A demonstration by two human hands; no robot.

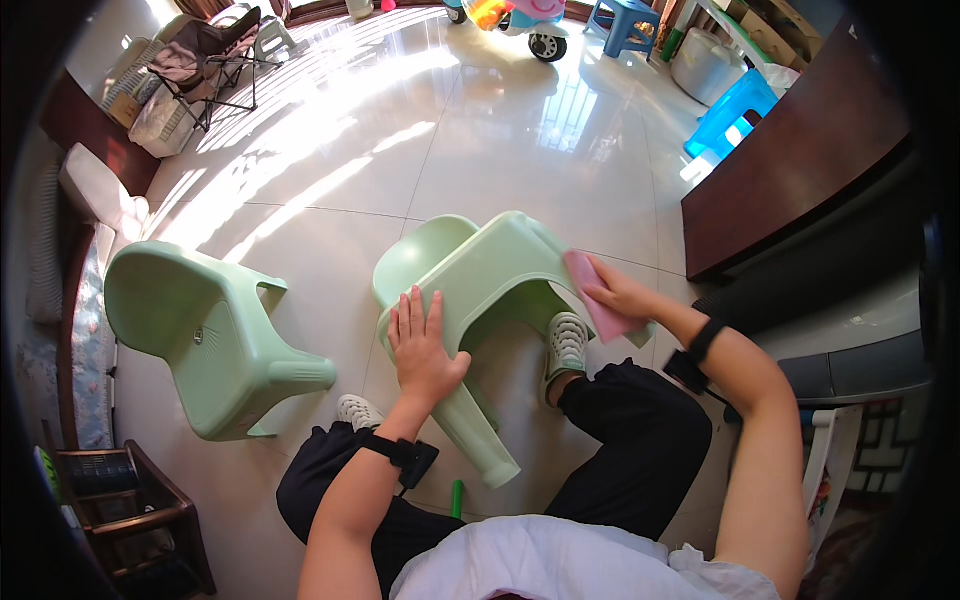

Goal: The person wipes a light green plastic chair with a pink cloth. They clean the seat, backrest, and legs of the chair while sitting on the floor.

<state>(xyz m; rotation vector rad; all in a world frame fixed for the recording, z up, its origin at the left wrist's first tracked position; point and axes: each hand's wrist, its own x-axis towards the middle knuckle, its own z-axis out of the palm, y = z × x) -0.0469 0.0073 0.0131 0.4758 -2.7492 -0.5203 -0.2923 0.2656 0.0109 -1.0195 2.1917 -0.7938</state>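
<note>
A pale green plastic child's chair (499, 274) lies tipped over on the floor in front of me, its legs pointing towards me. My left hand (424, 360) rests on it with fingers spread, near the top of one leg. In my right hand (619, 289) is a pink cloth (600, 304), pressed against the chair's other near leg. The cloth covers part of that leg. A second green plastic chair (217, 337) of the same kind stands at my left, beyond the reach of either hand.
My shoes (568, 345) are close to the tipped chair. A wooden rack (142, 510) stands at lower left, a dark wooden cabinet (795, 150) at right. Farther off are a blue stool (731, 112), a folding chair (206, 60) and a toy vehicle (517, 19). A green stick (457, 499) is below me.
</note>
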